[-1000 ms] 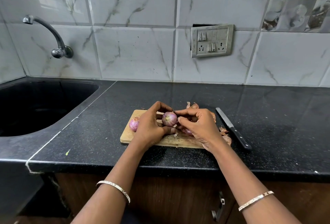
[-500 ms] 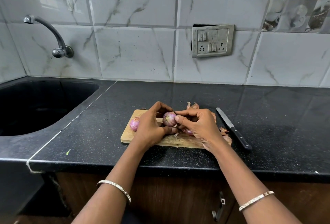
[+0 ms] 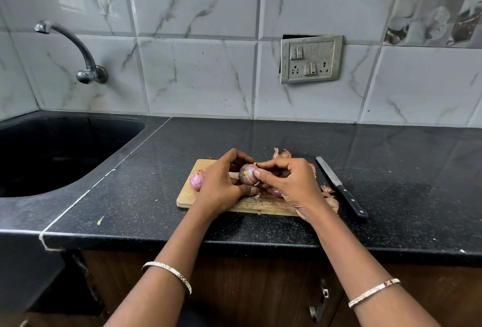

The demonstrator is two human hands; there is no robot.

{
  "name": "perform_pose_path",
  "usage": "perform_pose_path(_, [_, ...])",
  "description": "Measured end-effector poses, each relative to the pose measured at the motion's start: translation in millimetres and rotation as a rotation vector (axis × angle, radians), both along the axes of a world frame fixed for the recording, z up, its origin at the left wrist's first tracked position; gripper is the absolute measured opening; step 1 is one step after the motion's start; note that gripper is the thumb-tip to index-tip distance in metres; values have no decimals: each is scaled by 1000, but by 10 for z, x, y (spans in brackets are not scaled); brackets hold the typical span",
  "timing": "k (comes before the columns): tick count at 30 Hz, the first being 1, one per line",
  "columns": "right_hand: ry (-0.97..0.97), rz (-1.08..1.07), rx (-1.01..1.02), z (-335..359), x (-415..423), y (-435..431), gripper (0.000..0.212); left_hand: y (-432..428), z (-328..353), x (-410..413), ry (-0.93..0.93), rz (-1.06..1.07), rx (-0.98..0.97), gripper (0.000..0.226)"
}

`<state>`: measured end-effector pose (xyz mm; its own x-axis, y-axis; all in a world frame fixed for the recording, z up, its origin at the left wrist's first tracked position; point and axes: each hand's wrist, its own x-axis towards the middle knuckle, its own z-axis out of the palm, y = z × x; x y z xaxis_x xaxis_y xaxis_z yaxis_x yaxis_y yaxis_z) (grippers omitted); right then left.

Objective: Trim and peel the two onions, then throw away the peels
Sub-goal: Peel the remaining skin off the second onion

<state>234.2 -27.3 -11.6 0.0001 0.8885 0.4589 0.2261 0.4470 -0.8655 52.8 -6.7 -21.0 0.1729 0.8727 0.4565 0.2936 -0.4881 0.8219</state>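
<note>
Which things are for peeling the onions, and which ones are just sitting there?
For the job:
- held onion, gripped by the left hand and picked at by the right hand
- second onion on the cutting board
- knife
- loose peels

Just there:
- tap
- sink
- switch plate

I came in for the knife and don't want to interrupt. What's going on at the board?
A person is peeling an onion over the wooden cutting board. The left hand cups it while the right hand picks at its skin with thumb and fingertips. A second onion lies at the board's left end. Loose peels lie by the right edge, not yet thrown away. The knife rests untouched on the counter beside them.
</note>
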Motion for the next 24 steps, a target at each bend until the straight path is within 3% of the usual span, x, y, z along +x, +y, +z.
perform_pose_path(7, [13, -31, 4, -7, 3, 1, 11, 10, -4, 6, -40, -45, -18, 55])
perform_pose_path(24, [-176, -173, 150, -15, -42, -22, 8, -10, 11, 19, -72, -50, 15, 38])
